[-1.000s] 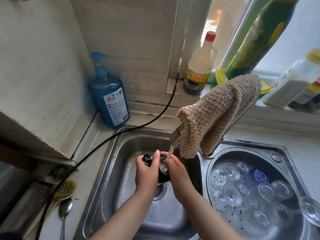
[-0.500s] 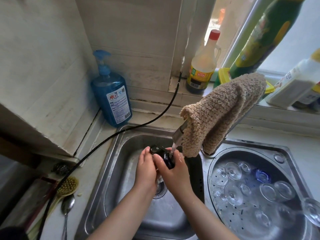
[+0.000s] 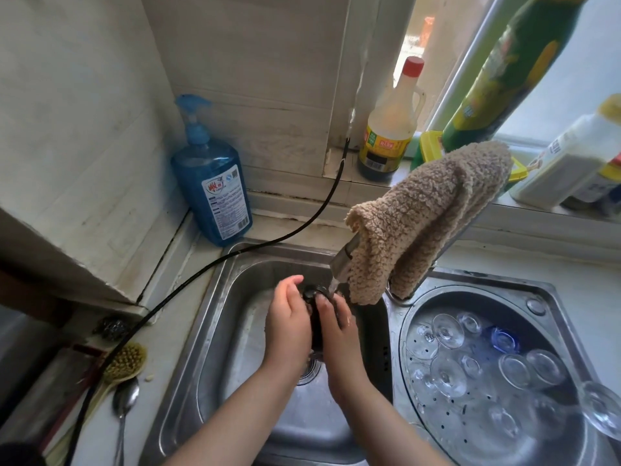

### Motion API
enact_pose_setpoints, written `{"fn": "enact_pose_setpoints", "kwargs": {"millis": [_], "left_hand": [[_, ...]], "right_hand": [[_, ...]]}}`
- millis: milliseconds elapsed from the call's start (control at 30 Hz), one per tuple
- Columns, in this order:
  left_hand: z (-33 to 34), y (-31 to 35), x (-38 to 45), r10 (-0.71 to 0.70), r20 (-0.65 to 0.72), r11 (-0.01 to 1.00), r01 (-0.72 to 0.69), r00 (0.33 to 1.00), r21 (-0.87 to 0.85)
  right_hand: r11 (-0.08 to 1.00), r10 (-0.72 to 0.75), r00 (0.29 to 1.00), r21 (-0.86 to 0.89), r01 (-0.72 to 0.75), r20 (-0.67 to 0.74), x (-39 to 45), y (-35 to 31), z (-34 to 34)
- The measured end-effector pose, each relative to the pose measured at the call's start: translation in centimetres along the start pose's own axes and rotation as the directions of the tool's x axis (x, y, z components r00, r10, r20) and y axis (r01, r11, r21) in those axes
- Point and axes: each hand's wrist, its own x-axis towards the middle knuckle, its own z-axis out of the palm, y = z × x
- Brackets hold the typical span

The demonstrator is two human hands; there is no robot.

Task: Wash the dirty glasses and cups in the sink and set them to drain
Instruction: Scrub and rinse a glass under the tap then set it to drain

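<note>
Dark cup (image 3: 316, 314), small and nearly hidden, sits pressed between both palms above the drain of the left sink basin (image 3: 235, 348). Her left hand (image 3: 289, 324) curls round its near side with the fingers half bent, and the right hand (image 3: 334, 326) closes on the other side, fingertips up by the cup's top. Water runs onto it from the faucet spout (image 3: 341, 264), which is draped with a brown fuzzy cloth (image 3: 420, 216). Just right, the round drain basket (image 3: 433, 422) holds a crowd of clear upturned glasses (image 3: 448, 331) and one blue one (image 3: 504, 339). Behind the sink stands a blue soap bottle (image 3: 215, 186); a scrub brush (image 3: 126, 361) and spoon (image 3: 125, 401) lie on the left counter.
</note>
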Motion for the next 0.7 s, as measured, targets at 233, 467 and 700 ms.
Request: {"fn": "enact_pose_setpoints", "kwargs": {"millis": [233, 467, 700], "left_hand": [[0.0, 0.7, -0.2, 0.102, 0.248, 0.975, -0.146, 0.963, 0.169], [-0.4, 1.7, 1.8, -0.505, 0.577, 0.821, 0.563, 0.642, 0.092], [-0.9, 1.5, 2.8, -0.597, 0.694, 0.545, 0.838, 0.401, -0.016]], "right_hand": [[0.983, 0.145, 0.964, 0.079, -0.166, 0.222, 0.6, -0.8, -2.7], [0.668, -0.443, 0.835, -0.502, 0.550, 0.325, 0.8, 0.4, -5.3], [0.502, -0.616, 0.742, -0.594, 0.629, 0.264, 0.4, 1.2, -4.0]]}}
